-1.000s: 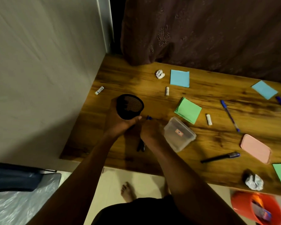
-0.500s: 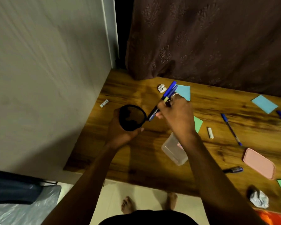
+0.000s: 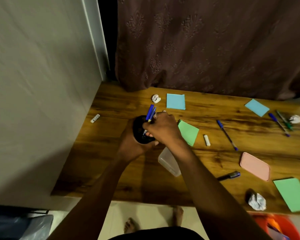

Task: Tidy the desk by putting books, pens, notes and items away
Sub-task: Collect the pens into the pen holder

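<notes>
My left hand (image 3: 131,144) grips a black mesh pen cup (image 3: 139,128) near the left end of the wooden desk (image 3: 111,163). My right hand (image 3: 163,127) holds a bunch of blue pens (image 3: 150,112) with their lower ends inside the cup and their caps sticking up. More pens lie loose: a blue pen (image 3: 227,135) in the middle, a black marker (image 3: 229,175) near the front, and several pens (image 3: 280,123) at the far right.
Blue notes (image 3: 175,101), (image 3: 256,107), green notes (image 3: 189,132), (image 3: 293,194), crumpled paper balls (image 3: 155,98), (image 3: 256,201), (image 3: 295,119), a clear plastic box (image 3: 169,161), a pink lid (image 3: 255,166) and small white tubes (image 3: 206,140), (image 3: 95,118) lie about. An orange bin (image 3: 275,227) stands below right.
My right hand picked the pens up off the desk, lifted them over the cup and has lowered their tips into it. My left hand kept holding the cup.
</notes>
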